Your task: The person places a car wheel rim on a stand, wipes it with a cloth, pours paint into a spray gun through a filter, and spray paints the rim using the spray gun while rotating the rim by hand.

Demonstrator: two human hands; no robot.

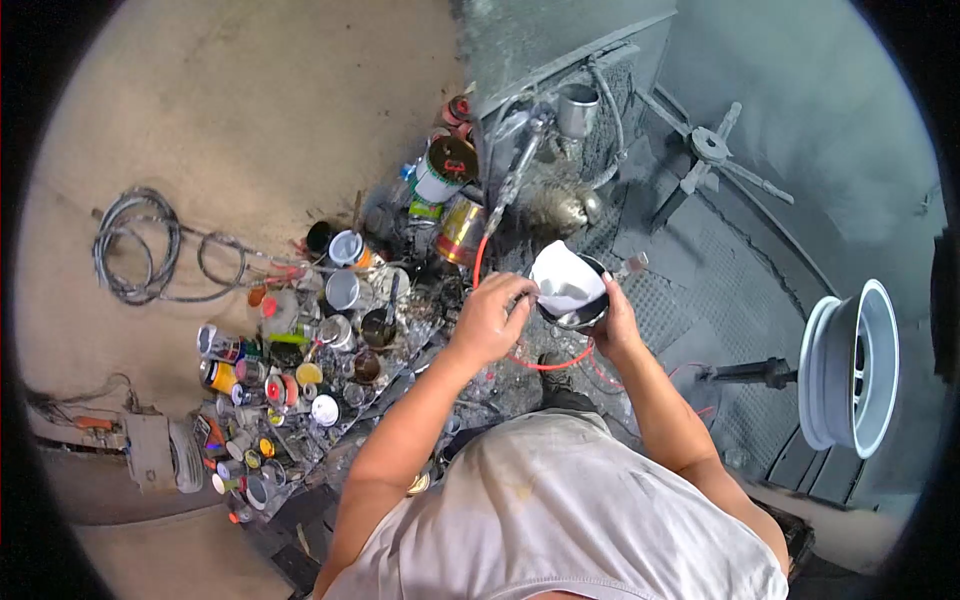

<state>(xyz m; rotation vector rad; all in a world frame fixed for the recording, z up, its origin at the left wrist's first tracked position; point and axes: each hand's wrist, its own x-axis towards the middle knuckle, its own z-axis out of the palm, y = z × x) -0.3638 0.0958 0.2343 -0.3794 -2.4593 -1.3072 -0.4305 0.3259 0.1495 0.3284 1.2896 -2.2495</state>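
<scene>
In the middle of the head view, my right hand (pixel 617 318) is closed round the right side of a dark round cup (pixel 597 309). A white paper cone (pixel 565 275) sits in the cup's mouth and stands up above its rim. My left hand (pixel 492 318) pinches the left edge of the paper between thumb and fingers. The lower part of the cup is partly hidden by the paper and my right hand. A red hose (pixel 545 366) passes below the cup, near my shoe (pixel 556 372).
Several paint cans and jars (pixel 343 290) crowd the left. A spray gun with a metal cup (pixel 577 110) hangs ahead. On the right, a wheel rim (pixel 848 370) is mounted on a stand (pixel 745 372). Behind is a cross-shaped stand (pixel 710 146); a coiled hose (pixel 137 245) lies far left.
</scene>
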